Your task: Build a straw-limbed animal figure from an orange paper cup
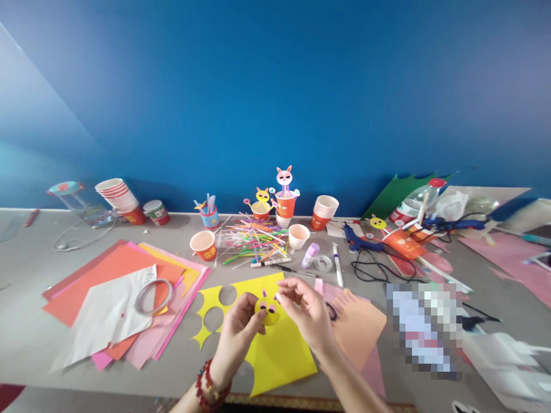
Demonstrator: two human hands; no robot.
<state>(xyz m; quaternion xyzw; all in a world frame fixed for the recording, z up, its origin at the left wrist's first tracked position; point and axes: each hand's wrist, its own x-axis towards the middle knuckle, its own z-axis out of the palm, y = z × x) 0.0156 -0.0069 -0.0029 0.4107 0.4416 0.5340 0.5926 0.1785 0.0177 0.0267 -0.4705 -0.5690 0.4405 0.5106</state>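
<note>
A round yellow paper face with dark eyes on pink patches is pinched in my left hand, thumb on its front. One small pointed ear stands up from its top edge. My right hand is at the face's upper right edge with thumb and fingers pinched together; what lies between those fingertips is too small to make out. Below both hands lies a yellow sheet with round holes cut along its left part. Peach paper lies to the right, partly under my right forearm.
Coloured paper is piled at left, with a tape roll on it. Behind my hands are loose pipe cleaners, a glue stick and paper cups. Glue gun and its black cord lie at right. A blue wall closes the back.
</note>
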